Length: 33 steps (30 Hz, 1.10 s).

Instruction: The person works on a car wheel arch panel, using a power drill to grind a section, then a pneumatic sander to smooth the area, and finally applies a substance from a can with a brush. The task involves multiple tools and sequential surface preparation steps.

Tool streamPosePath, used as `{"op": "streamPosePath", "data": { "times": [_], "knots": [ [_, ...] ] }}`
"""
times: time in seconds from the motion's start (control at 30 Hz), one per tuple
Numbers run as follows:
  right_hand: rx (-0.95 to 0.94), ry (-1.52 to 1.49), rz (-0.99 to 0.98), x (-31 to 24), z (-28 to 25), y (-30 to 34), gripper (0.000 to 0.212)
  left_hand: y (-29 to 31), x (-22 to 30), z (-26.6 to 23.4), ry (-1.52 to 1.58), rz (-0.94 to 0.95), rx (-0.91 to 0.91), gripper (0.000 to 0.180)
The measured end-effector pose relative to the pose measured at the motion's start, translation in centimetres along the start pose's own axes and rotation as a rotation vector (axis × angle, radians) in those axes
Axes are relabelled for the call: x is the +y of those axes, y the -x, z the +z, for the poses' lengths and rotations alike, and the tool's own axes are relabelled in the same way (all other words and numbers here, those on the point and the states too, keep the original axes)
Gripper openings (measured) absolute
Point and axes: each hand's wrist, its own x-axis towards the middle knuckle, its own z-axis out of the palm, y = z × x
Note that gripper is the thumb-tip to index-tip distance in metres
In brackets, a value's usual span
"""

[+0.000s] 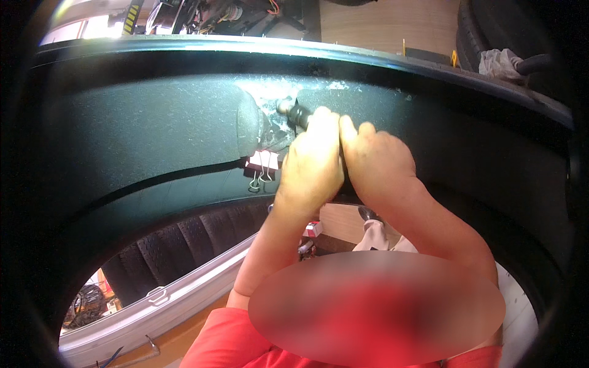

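Now the tool (299,116) sits nose-first at the pale patch (270,91) inside the tyre (165,126), likely rigid, fairly light, best held by its dark barrel. Left hand (313,162) wraps it; right hand (381,153) curls alongside, its grip impossible to tell. The tool's tail is hidden; a clip (262,162) sits near.

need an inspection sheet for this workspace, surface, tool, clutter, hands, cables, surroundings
Surface: dark curved wall with a brightly lit pale patch
Job's things: dark tool, its metal tip at the patch, contact unclear
Clutter: binder clip below the patch; small red-and-white box
Hands: left hand closed around the tool; right hand curled beside it, grip hidden
Cables: wires beyond the upper rim
Surroundings: grooved tyre, pale rail, lower left
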Motion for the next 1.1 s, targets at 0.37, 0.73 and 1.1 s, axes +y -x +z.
{"op": "streamPosePath", "data": {
  "times": [0.37, 0.73, 1.1],
  "knots": [
    [-0.152, -0.013, -0.011, -0.3, -0.7, 0.4, 0.024, 1.1, 0.1, -0.2, 0.042, -0.008, -0.026, 0.015],
    [-0.060, 0.059, 0.023, 0.4, -0.9, 0.3, 0.028, 0.3, 0.4, 0.3, 0.071, -0.102, -0.092, 0.022],
    [-0.025, 0.060, -0.007, 0.1, -0.5, 0.5, 0.023, 0.8, 0.2, 0.4, 0.047, 0.038, 0.019, 0.018]
  ]
}}
